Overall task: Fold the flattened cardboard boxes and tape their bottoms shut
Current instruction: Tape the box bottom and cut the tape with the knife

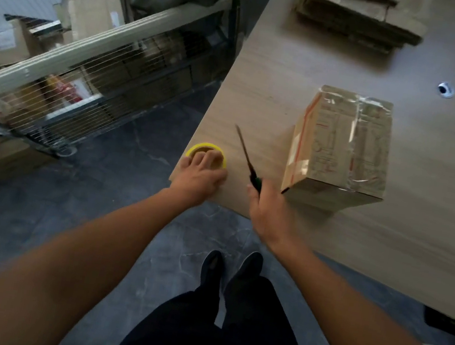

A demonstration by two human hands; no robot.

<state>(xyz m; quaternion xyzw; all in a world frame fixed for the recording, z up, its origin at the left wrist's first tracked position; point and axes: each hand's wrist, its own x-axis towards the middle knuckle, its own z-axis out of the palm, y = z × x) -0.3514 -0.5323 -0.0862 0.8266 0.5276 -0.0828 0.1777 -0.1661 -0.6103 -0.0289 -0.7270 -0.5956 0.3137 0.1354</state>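
Observation:
A folded cardboard box [341, 149] stands on the wooden table [440, 208], its upper face covered with clear tape. A stack of flattened cardboard boxes [358, 13] lies at the table's far end. At the near left corner sits a yellow-rimmed roll of tape [206, 154]. My left hand [200, 175] rests on the roll, its fingers reaching into the core. Just left of the box, my right hand [267, 206] grips the dark handle of a thin-bladed knife [246, 154], whose blade points up and away.
A small round cable hole [445, 89] is set in the table right of the box. A wire shelf rack [87, 67] with cartons stands to the left across a dark floor. My legs and shoes [231, 266] are below the table corner.

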